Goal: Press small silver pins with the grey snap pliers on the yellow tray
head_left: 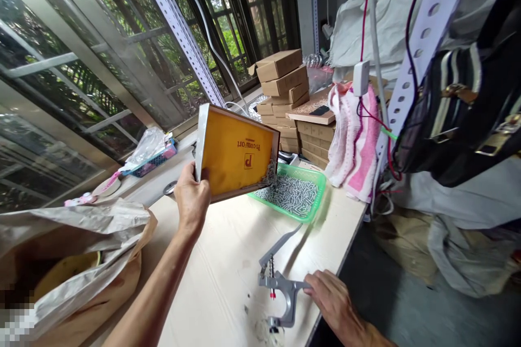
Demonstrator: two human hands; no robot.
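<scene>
My left hand [191, 195] grips the near end of a shallow box lid [232, 173], yellow inside with printed lettering. The lid is tilted up, its far right corner over a green plastic basket [319, 195]. Small metal pieces [267, 176] lie in that low corner. Many more silvery metal pieces [295, 195], like small screws or rivets, fill the basket. My right hand [331, 298] has its fingers closed round the handle of a grey hand press [290, 298], which stands on the table with its lever raised.
Brown cardboard boxes [285, 87] are stacked behind the basket. A pink and white towel [354, 141] hangs at the right, near a black bag [468, 103]. A large paper sack [81, 282] stands open at the left. A blue basket [154, 157] sits by the window.
</scene>
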